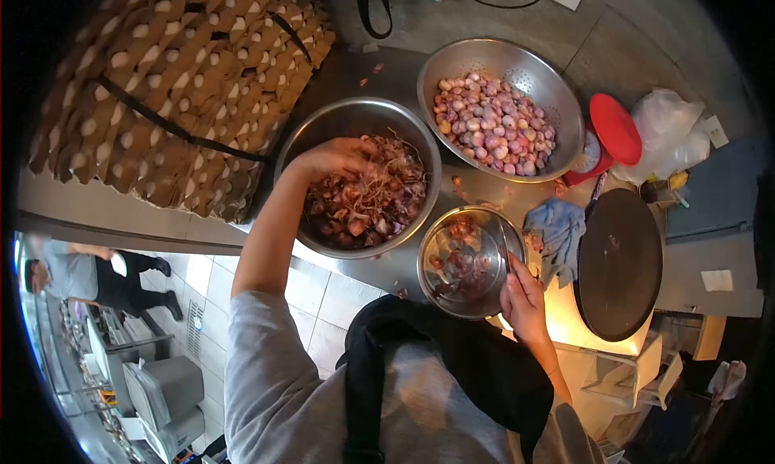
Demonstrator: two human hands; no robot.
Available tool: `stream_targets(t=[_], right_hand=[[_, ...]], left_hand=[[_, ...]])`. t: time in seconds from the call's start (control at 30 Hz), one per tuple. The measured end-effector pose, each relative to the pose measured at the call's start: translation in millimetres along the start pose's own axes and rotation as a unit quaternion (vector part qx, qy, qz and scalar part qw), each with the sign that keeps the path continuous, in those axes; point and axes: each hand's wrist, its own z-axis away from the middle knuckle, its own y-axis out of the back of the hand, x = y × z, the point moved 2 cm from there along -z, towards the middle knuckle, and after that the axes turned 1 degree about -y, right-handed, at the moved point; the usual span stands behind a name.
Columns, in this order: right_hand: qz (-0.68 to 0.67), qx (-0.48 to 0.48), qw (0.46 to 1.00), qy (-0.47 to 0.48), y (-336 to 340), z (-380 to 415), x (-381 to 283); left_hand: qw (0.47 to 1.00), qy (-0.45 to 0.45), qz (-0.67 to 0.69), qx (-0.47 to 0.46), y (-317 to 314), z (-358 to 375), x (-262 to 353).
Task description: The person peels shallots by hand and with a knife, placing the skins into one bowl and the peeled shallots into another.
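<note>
My left hand (343, 157) reaches into a large steel bowl (359, 107) of unpeeled shallots (367, 210) with dry skins and stringy roots. Its fingers are stretched and partly spread over the pile, and the fingertips are partly lost among the skins. In my right hand (525, 298) is a small knife (505, 252), its blade pointing away from me over the rim of a smaller steel bowl (425, 262). Reddish peelings (464, 262) lie in that smaller bowl. Peeled shallots (496, 125) fill much of a steel colander (537, 56) behind it.
Egg trays (161, 85) bound with black straps stand at the left. Right of the bowls are a blue cloth (557, 230), a round black pan (620, 266), a red-lidded container (615, 129) and a plastic bag (666, 133). Another person (97, 274) is on the tiled floor at far left.
</note>
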Motion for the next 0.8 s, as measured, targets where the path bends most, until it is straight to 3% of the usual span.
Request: stream_targets(t=[0.07,0.1,0.17,0.27,0.4,0.6,0.7,0.8], right_hand=[[0.0,0.004,1.0,-0.003,0.0,-0.5,2.4],[0.001,0.005,1.0,-0.004,-0.2,-1.2,2.8],[0.003,0.003,1.0,-0.005,-1.8,-0.9,-1.6],[0.019,0.005,1.0,-0.002,-4.1,-0.2,-4.7],[0.02,0.004,1.0,0.007,-4.1,0.7,-2.1],[-0.001,0.0,1.0,-0.009,-2.5,0.7,-0.3],[-0.011,-0.002,1.0,-0.013,-2.4,0.8,-0.8],[-0.013,-0.01,1.0,-0.015,-1.9,0.9,-2.7]], left_hand=[[0.997,0.066,0.045,0.004,3.9,-3.0,5.8],[0.994,0.043,-0.078,0.06,10.2,-8.3,3.1],[0.933,-0.005,-0.318,0.169,22.5,-22.7,-11.7],[0.914,-0.008,-0.338,0.226,19.1,-47.9,-30.3],[0.898,-0.062,-0.376,0.222,-8.5,-52.8,-28.4],[0.988,-0.02,-0.142,0.057,7.1,-49.2,-47.7],[0.992,-0.031,-0.103,0.069,2.1,-11.3,3.9],[0.992,-0.09,0.063,0.054,-5.0,14.9,39.6]])
